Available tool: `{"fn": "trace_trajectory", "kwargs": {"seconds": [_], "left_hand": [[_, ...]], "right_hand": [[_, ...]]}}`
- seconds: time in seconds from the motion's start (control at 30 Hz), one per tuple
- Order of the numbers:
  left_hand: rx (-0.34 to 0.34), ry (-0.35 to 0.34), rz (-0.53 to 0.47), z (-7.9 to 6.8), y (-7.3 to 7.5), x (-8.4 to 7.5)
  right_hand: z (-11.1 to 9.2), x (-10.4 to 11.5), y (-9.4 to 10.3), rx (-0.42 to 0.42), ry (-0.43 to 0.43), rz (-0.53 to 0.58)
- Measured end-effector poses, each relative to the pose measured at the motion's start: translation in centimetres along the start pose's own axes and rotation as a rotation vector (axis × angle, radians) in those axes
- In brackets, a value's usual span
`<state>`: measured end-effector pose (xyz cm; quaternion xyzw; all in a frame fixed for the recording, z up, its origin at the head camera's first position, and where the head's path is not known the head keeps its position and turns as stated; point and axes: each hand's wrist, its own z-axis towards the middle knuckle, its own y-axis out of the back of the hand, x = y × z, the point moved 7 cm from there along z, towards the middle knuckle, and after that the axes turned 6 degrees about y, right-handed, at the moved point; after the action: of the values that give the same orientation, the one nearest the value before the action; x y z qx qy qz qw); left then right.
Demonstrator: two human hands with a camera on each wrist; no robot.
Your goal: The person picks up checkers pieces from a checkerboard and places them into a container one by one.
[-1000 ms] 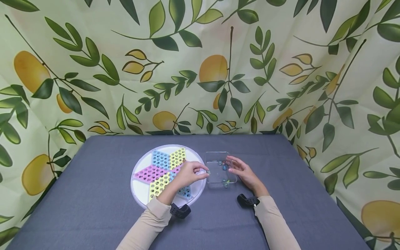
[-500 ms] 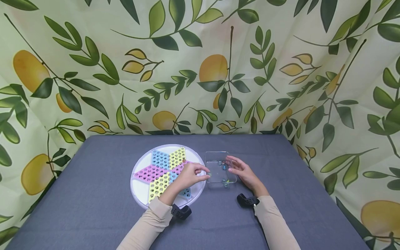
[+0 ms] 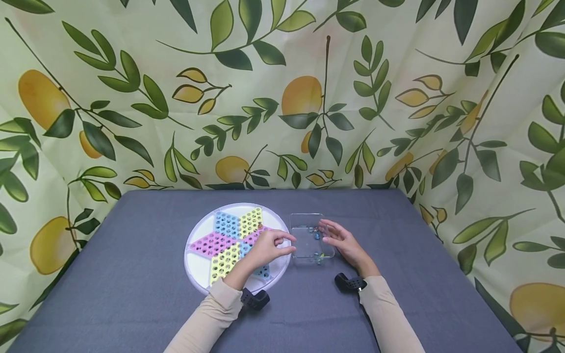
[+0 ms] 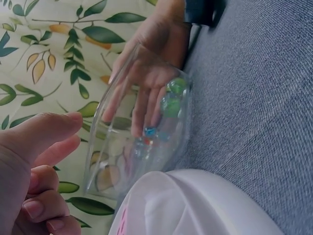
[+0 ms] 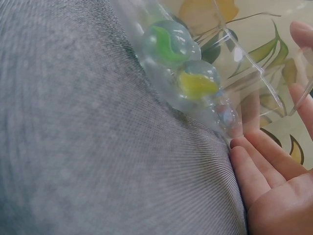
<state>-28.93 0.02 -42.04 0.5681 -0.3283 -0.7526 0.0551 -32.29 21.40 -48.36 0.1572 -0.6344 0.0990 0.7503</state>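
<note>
A clear plastic box (image 3: 304,249) holds several glass marbles along its right side. Among them, the right wrist view shows a green-swirled marble (image 5: 168,44) and a yellow-swirled marble (image 5: 199,81). My left hand (image 3: 267,246) hovers between the Chinese checkers board (image 3: 197,267) and the box. Its thumb and index finger stand apart near the box's left rim, with nothing seen between them; the other fingers bend inward. My right hand (image 3: 348,247) touches the box's right side with fairly straight fingers, which show through the clear wall in the left wrist view.
The round white board carries a star of blue, yellow and pink holed sections, partly covered by my left hand. Grey cloth (image 3: 132,294) covers the table. A leaf-and-fruit patterned curtain (image 3: 260,113) rises behind and at the sides. Each wrist wears a black strap.
A small clear marble at my left fingertips in the earlier frames no longer shows there. The left hand shifts only slightly, and my right hand and the box stay in place.
</note>
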Motion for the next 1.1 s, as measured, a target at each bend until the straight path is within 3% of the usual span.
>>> {"fn": "trace_trajectory", "kwargs": {"seconds": [0.17,0.7,1.1], "left_hand": [[-0.003,0.035,-0.01,-0.3,0.6,0.1],[-0.085,0.03,0.006,-1.1,2.5,1.0],[-0.059,0.112,-0.083,-1.7,3.5,2.2]], "right_hand": [[0.0,0.0,0.1,0.011,0.015,-0.001],[0.1,0.1,0.0,0.012,0.018,0.019],[0.1,0.0,-0.1,0.009,0.011,0.015]]}}
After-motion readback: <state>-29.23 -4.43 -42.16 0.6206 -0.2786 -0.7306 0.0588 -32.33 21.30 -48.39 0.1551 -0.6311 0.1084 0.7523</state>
